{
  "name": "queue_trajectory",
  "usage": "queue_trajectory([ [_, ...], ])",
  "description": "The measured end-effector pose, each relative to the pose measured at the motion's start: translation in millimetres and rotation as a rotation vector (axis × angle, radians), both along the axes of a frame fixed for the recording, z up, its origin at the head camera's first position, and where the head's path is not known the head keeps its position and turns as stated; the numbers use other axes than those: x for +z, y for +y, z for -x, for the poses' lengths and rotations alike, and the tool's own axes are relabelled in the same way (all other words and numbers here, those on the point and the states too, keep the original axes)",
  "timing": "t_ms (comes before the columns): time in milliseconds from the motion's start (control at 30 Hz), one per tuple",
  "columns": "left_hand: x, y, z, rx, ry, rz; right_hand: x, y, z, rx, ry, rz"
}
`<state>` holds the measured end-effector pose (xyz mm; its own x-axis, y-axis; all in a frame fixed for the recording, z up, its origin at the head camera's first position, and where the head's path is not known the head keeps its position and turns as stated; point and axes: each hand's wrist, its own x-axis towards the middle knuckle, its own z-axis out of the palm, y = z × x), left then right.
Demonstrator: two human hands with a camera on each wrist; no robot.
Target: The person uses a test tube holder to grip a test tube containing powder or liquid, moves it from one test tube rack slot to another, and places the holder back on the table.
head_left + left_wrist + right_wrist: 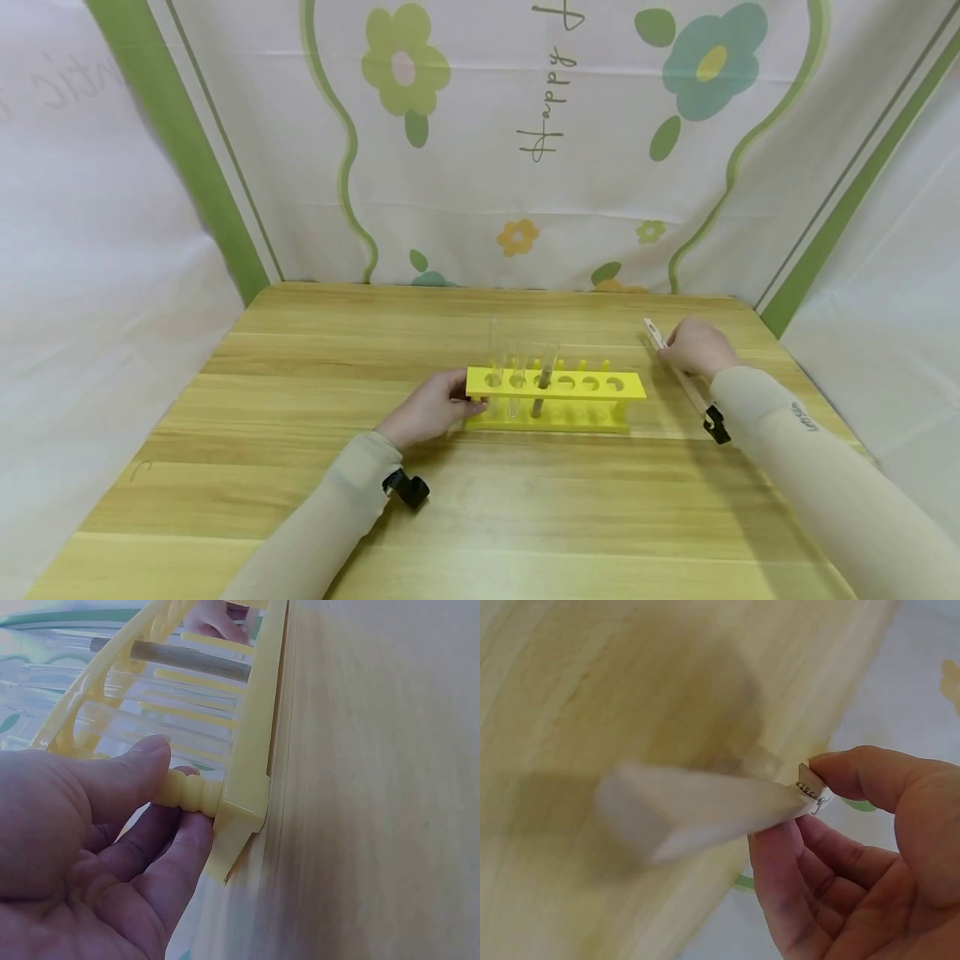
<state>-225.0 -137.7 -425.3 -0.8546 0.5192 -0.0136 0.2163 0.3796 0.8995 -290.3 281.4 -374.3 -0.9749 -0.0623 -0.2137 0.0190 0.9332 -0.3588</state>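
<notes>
A yellow test tube rack (577, 395) stands on the table, with three glass tubes leaning at its left side. Two tubes look clear, the tall one (496, 346) and its neighbour (513, 407); the third tube (537, 407) has grey-brown contents. My left hand (423, 410) grips the rack's left end, thumb and fingers round the ridged yellow post (187, 791). Off to the right, my right hand (697, 347) pinches a wooden test tube clamp (697, 814) near its small metal spring (810, 787). Its handle points back toward the wrist.
The wooden table (480, 517) ends at a back edge against a white curtain (465, 167) printed with flowers. More white cloth hangs on the left and right. Several yellow pegs (582, 365) rise along the rack's rear. A black strap mount (408, 489) sits at each wrist.
</notes>
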Motion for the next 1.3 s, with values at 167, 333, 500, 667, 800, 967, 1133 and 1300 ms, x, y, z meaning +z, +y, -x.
queue_trajectory([
  [167, -0.8, 0, 0.7, 0.003, -0.002, 0.005, -7.4, -3, 3.1, -0.015, -0.022, -0.003],
  [333, -0.5, 0, 0.7, 0.003, -0.006, 0.009, -13.3, -9, 4.0, 0.0, -0.019, -0.032],
  [500, -1.2, 1, 0.1, 0.005, -0.006, 0.014, -18.0, -13, 3.5, 0.01, 0.005, -0.063],
  [667, -1.3, 2, 0.2, 0.012, -0.011, 0.014, -21.7, -17, 5.5, 0.021, 0.045, -0.098],
  [800, -2.0, 1, 1.3, 0.015, -0.006, 0.012, -22.4, -22, 8.6, 0.024, 0.072, -0.123],
  [967, -0.5, 0, 1.4, 0.027, 0.007, 0.024, -19.4, -23, 9.4, 0.005, 0.072, -0.131],
  [1133, 0.0, 2, 0.6, 0.029, 0.014, 0.031, -18.9, -23, 8.5, 0.005, 0.079, -0.139],
  [1300, 0.2, 4, -0.4, 0.029, 0.015, 0.03, -21.9, -20, 7.4, -0.002, 0.086, -0.137],
])
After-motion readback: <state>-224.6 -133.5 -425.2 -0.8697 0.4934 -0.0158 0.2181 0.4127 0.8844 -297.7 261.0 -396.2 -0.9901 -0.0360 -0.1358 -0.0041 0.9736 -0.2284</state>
